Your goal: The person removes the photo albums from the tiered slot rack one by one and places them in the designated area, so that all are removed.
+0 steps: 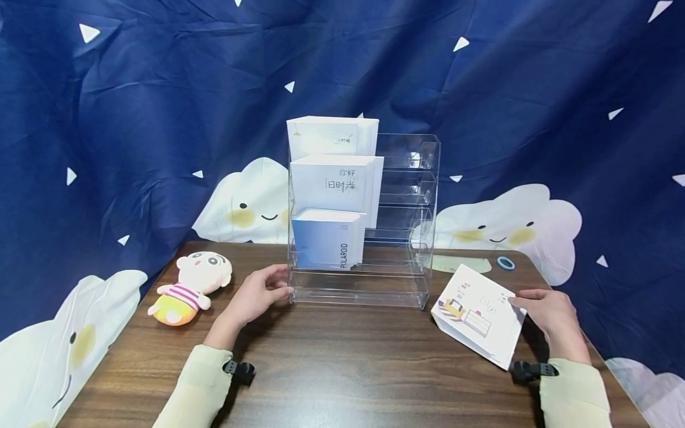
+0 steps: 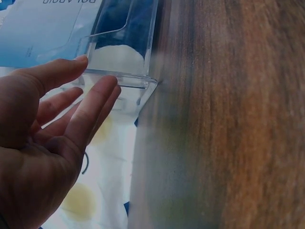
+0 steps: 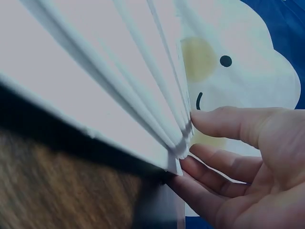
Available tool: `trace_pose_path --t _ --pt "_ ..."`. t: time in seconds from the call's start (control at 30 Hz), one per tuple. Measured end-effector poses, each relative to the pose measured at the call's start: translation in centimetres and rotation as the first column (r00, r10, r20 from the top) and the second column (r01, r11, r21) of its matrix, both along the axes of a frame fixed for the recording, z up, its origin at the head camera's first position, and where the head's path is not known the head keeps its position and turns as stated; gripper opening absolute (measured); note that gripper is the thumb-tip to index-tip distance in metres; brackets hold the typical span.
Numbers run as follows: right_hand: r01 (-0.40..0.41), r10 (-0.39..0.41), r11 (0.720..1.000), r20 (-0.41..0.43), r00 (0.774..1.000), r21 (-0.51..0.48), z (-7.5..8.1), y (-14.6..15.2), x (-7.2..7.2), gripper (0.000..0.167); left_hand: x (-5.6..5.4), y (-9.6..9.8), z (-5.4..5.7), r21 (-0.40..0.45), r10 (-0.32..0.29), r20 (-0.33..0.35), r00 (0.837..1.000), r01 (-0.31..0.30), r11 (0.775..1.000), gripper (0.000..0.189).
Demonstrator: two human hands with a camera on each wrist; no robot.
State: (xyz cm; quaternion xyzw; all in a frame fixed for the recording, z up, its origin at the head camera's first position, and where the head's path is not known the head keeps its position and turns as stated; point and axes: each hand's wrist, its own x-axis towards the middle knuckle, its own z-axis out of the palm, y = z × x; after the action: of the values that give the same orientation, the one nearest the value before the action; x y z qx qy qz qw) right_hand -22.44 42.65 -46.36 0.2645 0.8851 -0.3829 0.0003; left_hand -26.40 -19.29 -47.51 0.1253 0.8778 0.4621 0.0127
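Note:
A clear tiered rack [image 1: 361, 295] stands mid-table, with white books [image 1: 326, 184] and a blue book marked POLAROID [image 1: 323, 241] on its left side. Fingertips of my left hand [image 1: 262, 294] rest against the rack's lower left side. In the left wrist view, that hand's thumb and fingers [image 2: 93, 102] are spread at the rack's clear edge [image 2: 143, 78]. On the right, my right hand [image 1: 553, 312] pinches the edge of a tilted white book [image 1: 484, 315] with a cartoon picture. The right wrist view shows its several thick layers [image 3: 128, 71] near the thumb.
A plush doll [image 1: 187, 291] lies at the table's left. Behind the held book are a pale green ruler [image 1: 468, 263] and a blue ring [image 1: 505, 263]. A dark blue cloth [image 1: 187, 89] with clouds hangs behind the wooden table [image 1: 342, 368].

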Motion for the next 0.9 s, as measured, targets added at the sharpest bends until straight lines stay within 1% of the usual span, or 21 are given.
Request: trace_pose_path --t 0.13,0.33,0.63,0.9 --pt "0.010 -0.010 1.000 0.004 1.000 -0.010 -0.07 -0.09 0.00 0.061 0.01 0.07 -0.08 -0.003 -0.002 0.004 1.000 0.002 1.000 0.057" --pt "0.025 -0.026 0.999 -0.019 0.999 -0.048 -0.55 -0.06 -0.25 0.061 0.06 0.11 0.03 -0.004 -0.002 0.004 1.000 0.002 1.000 0.058" --pt "0.030 -0.031 0.999 -0.027 0.999 -0.040 -0.56 -0.12 -0.54 0.059 -0.02 -0.03 0.02 -0.009 0.005 0.002 1.000 -0.005 1.000 0.058" --pt "0.043 -0.044 0.999 -0.040 0.998 -0.026 -0.61 -0.20 -0.40 0.061 0.01 0.03 0.00 -0.006 0.004 0.005 1.000 -0.004 1.000 0.058"
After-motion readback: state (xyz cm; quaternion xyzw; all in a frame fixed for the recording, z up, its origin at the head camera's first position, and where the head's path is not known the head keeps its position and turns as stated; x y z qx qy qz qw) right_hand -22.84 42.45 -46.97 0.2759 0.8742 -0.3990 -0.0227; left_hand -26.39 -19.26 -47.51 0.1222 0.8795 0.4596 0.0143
